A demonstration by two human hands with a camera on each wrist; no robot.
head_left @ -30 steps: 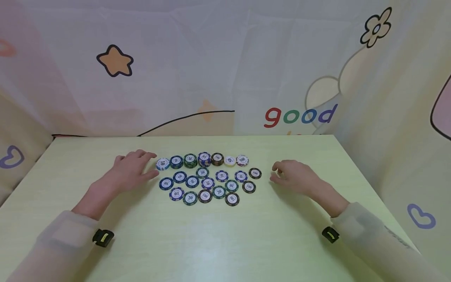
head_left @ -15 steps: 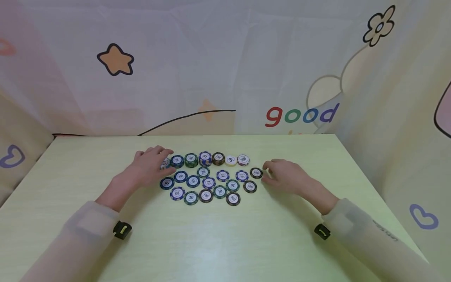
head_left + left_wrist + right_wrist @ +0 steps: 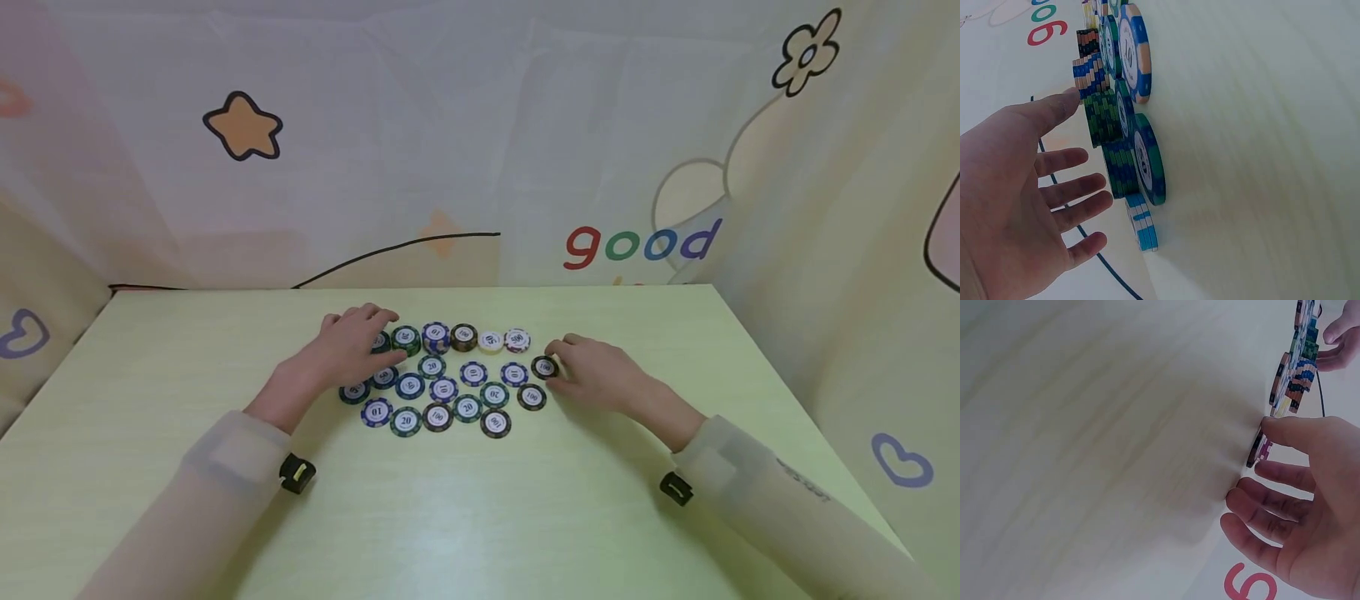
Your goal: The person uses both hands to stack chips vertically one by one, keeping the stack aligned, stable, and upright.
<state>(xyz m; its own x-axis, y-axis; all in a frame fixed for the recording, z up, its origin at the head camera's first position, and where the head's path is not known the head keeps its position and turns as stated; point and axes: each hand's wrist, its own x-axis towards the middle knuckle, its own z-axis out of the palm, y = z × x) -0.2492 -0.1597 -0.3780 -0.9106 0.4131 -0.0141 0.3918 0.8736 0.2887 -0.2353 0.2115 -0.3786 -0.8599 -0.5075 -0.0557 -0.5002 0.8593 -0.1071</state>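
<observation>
Poker chips lie on the table: a back row of stacks, with loose chips spread in front. My left hand [image 3: 348, 346] hovers over the left end of that row, thumb and fingers spread, holding nothing. Its fingertips are nearest the green stack [image 3: 406, 338] and the blue-and-tan stack [image 3: 436, 336]. In the head view it hides the light-blue stack [image 3: 1141, 222], which shows in the left wrist view. My right hand [image 3: 600, 375] has thumb and index finger at either side of a black 100 chip [image 3: 545, 367] lying flat; contact is hard to make out.
A brown stack [image 3: 464, 337], a yellow stack [image 3: 491, 341] and a white stack [image 3: 517, 340] continue the back row. Another black chip [image 3: 532, 397] lies just before the right hand. Behind the pale table [image 3: 450, 517] hangs a printed curtain [image 3: 390, 150].
My left hand has moved right, from beside the row to above its left end. The right hand has moved left, up to the black chip. The chips keep their places.
</observation>
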